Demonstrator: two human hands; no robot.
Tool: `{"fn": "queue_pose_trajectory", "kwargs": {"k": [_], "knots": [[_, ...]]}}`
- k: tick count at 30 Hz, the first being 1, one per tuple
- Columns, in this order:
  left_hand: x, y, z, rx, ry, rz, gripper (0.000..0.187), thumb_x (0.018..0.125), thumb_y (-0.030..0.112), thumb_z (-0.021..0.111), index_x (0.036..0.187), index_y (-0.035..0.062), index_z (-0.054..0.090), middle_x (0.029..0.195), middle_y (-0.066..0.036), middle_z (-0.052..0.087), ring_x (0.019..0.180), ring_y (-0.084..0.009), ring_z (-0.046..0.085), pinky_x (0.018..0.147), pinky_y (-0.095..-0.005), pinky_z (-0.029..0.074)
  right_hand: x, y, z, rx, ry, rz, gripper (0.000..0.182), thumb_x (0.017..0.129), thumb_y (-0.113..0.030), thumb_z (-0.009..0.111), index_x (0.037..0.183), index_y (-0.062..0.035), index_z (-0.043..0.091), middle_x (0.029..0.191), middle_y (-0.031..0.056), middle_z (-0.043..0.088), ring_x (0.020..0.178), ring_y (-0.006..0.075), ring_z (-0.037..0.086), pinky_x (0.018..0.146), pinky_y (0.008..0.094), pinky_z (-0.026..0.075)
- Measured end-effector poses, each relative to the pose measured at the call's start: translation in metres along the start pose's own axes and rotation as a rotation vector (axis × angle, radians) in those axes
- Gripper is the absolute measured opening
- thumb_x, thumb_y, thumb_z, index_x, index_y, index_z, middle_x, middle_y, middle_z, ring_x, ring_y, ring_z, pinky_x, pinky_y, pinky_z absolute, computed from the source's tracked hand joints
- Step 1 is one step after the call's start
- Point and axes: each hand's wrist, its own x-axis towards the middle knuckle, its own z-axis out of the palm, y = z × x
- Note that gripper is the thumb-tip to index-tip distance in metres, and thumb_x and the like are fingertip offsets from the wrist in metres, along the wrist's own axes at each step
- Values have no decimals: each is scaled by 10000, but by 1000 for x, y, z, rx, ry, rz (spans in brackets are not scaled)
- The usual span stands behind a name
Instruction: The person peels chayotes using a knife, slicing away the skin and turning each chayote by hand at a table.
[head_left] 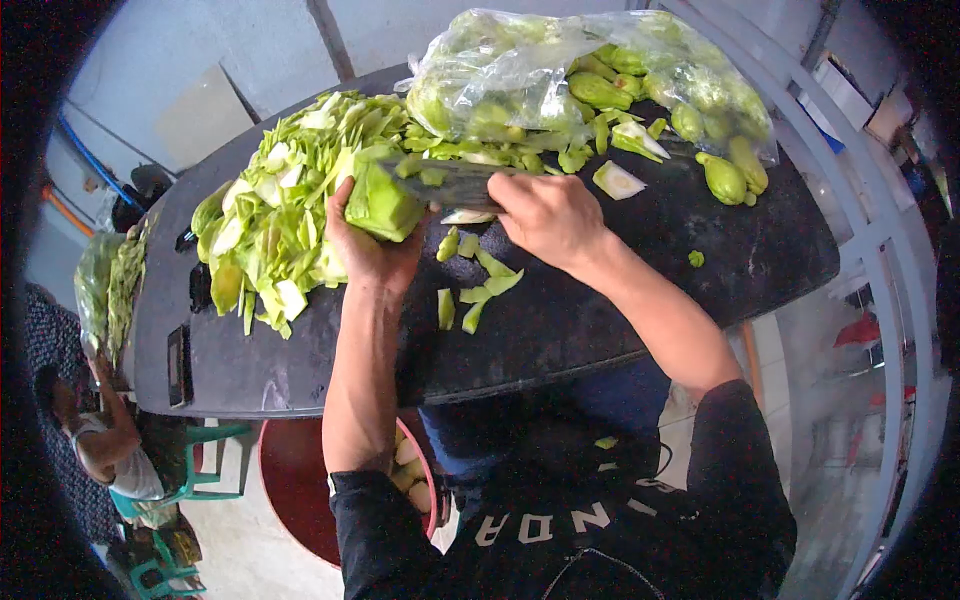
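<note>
My left hand (366,258) is closed around a partly peeled chayote (380,205), its pale green cut sides facing up. A knife (455,188), smeared by motion, is gripped by the handle in my right hand (552,218). Its blade points left and overlaps the chayote's right side. Beside my left hand, a large heap of green peelings (268,225) covers the table's left part. Several loose strips of peel (490,288) lie on the dark table (560,325) below the knife.
At the back, a clear plastic bag (490,75) holds many chayotes. Two whole chayotes (722,180) lie right of it. A phone-like black object (178,365) rests near the left edge. Below stands a red tub (285,490) with pale pieces. Another person (115,450) sits at far left.
</note>
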Motion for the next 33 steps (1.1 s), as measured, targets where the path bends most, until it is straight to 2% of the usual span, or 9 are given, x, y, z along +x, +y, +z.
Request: {"fn": "queue_pose_trajectory", "kwargs": {"k": [8,10,14,18,24,27,30,32,33], "knots": [[-4,0,-1,12,93,36,505,901,455,472,1227,84,577,1127,-121,640,1024,-317,617,911,-493,494,7,-15,-10,78,35,-77,134,730,-76,623,783,-104,503,589,36,563,553,245,645,463,395,522],[-1,2,-7,1,-151,-44,510,899,456,477,1216,71,581,1108,-134,649,1008,-327,624,936,-484,486,8,-22,-13,74,33,-87,131,722,-68,617,769,-102,500,599,29,565,551,240,642,452,388,517],[4,-2,-9,12,-73,11,505,898,449,484,1220,70,574,1119,-126,651,992,-308,626,840,-464,521,5,-5,-2,11,14,17,93,786,-89,605,787,-108,514,600,51,589,562,259,659,457,396,522],[-1,-1,-9,7,-281,-80,487,894,451,486,1207,90,582,1160,-116,633,1006,-291,612,778,-466,516,3,4,-4,5,6,54,91,815,-100,598,791,-110,511,602,64,598,562,272,661,463,415,527],[-7,1,-3,82,-117,-64,565,891,474,428,1218,35,564,1097,-152,650,979,-304,628,852,-488,502,8,-17,-13,112,2,-63,104,774,-98,608,776,-116,506,617,68,611,574,274,663,482,402,529],[-3,-1,-7,64,-348,-127,580,889,458,423,1230,4,540,1056,-176,646,949,-339,631,801,-480,507,0,16,5,-51,-73,194,58,841,-139,564,878,-110,531,686,134,662,613,362,672,514,479,544],[-2,-4,-5,92,-589,-197,597,888,468,418,1238,-3,530,1052,-188,639,938,-346,633,771,-458,509,-7,33,3,-152,-176,323,217,768,-88,670,910,-84,505,713,119,658,652,369,652,546,479,524],[-7,-5,1,53,-584,-185,574,911,448,421,1258,3,526,1083,-181,636,961,-339,632,802,-439,516,-6,30,-2,-88,-142,319,185,792,-106,644,915,-92,507,698,131,660,654,367,661,544,482,532],[-8,-4,7,-38,-356,-139,536,928,413,430,1270,12,526,1121,-175,627,988,-343,618,838,-444,511,-2,26,-4,-23,-103,313,153,816,-125,618,920,-100,509,683,144,662,656,366,671,542,486,541]]}}
